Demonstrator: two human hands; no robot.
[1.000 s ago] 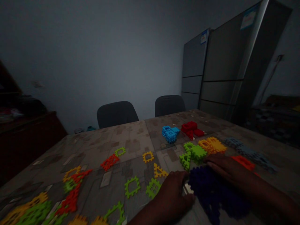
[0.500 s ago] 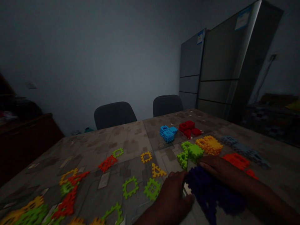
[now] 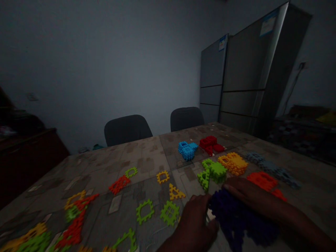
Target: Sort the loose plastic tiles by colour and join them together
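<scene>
Over the last second our view has swung slightly, while our hands have stayed about the dark purple pile of toothed plastic building pieces [image 3: 232, 215], low on the right of the patterned surface [image 3: 147, 154]. More of the orange-red pieces [image 3: 262, 180] now shows beyond our right forearm. The purple pile looks much as it did, so we judge the work on it little advanced.

Our left hand [image 3: 198, 218] is curved, thumb and fingers parted at the pile's left edge; whether they touch it is unclear. Our right hand [image 3: 244, 190] lies over the pile's far side; its fingertips are hidden, so we cannot tell whether it grips.

Dim light blurs single purple pieces together. At bottom left, a green frame [image 3: 133, 239] is cut off by the picture's edge.
</scene>
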